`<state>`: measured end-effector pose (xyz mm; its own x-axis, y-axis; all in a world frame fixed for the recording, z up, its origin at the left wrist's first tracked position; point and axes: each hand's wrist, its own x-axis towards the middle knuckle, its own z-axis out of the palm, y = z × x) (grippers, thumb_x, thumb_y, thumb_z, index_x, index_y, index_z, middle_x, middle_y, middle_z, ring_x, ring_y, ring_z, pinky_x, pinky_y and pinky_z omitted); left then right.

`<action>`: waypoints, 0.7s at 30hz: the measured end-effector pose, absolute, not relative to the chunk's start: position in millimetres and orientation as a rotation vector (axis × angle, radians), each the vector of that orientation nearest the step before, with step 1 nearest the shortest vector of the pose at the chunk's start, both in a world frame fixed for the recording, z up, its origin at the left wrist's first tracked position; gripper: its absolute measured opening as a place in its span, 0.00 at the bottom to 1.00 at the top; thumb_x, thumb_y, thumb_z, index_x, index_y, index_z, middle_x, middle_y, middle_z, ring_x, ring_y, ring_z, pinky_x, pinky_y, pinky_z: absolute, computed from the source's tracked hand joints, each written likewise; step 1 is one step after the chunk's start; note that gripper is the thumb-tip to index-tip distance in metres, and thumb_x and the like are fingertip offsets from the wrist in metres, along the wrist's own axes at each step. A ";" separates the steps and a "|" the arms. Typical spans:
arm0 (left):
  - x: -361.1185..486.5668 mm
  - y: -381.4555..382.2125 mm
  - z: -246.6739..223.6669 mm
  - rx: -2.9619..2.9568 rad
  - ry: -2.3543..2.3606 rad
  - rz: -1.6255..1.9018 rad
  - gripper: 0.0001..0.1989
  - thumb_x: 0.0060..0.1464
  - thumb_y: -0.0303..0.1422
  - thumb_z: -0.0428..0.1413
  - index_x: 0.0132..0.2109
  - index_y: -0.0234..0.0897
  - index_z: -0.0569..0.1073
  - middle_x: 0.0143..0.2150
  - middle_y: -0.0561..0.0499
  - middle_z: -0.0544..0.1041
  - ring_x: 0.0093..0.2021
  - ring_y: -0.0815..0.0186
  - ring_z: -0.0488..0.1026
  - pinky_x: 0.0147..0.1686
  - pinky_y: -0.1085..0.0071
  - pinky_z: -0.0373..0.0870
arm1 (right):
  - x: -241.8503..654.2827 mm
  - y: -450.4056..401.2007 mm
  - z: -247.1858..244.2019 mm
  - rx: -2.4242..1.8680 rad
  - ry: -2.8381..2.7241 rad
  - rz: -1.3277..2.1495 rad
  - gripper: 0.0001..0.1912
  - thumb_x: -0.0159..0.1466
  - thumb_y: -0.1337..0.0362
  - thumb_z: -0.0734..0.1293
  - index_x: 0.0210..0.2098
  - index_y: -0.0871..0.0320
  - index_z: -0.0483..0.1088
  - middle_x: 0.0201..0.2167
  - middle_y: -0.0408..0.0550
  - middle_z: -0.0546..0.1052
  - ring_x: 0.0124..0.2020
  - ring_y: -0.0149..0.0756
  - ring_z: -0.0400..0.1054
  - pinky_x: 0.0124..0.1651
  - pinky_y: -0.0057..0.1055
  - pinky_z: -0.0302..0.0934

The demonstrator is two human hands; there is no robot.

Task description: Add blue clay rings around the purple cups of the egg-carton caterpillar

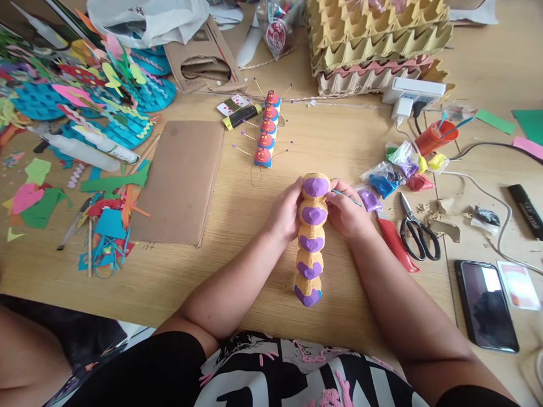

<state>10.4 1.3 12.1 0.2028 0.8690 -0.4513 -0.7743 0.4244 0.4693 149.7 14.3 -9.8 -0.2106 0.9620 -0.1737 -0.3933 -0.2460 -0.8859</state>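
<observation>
A long, bumpy strip of yellow-orange egg carton with several purple patches points toward my body. My left hand is closed around the left side of its far end. On the right side of the same end, my right hand is closed with a thin blue stick between its fingers. Some of its fingertips are hidden behind the strip. Beyond my hands stands a similar strip with red and blue bumps, with small faces and purple-tipped sticks.
Cardboard, paper scraps and glue bottles lie left. Egg trays stand behind. On the right are a red cutter, scissors, clay packets, an orange cup, cables and a phone.
</observation>
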 end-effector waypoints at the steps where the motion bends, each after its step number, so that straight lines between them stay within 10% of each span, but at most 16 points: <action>1: 11.2 1.1 11.4 0.159 0.741 1.174 0.22 0.79 0.40 0.51 0.39 0.37 0.84 0.35 0.49 0.85 0.33 0.68 0.82 0.37 0.75 0.78 | 149.4 14.3 -9.6 -0.948 -0.884 1.667 0.19 0.52 0.53 0.82 0.30 0.51 0.72 0.26 0.38 0.70 0.27 0.31 0.61 0.33 0.32 0.58; 21: 10.8 -1.8 5.8 0.118 0.710 1.141 0.18 0.75 0.43 0.56 0.43 0.37 0.84 0.35 0.48 0.85 0.34 0.62 0.83 0.35 0.70 0.79 | 149.8 11.3 -8.3 -0.881 -0.824 1.724 0.28 0.49 0.45 0.89 0.30 0.53 0.73 0.27 0.39 0.72 0.28 0.31 0.63 0.34 0.31 0.62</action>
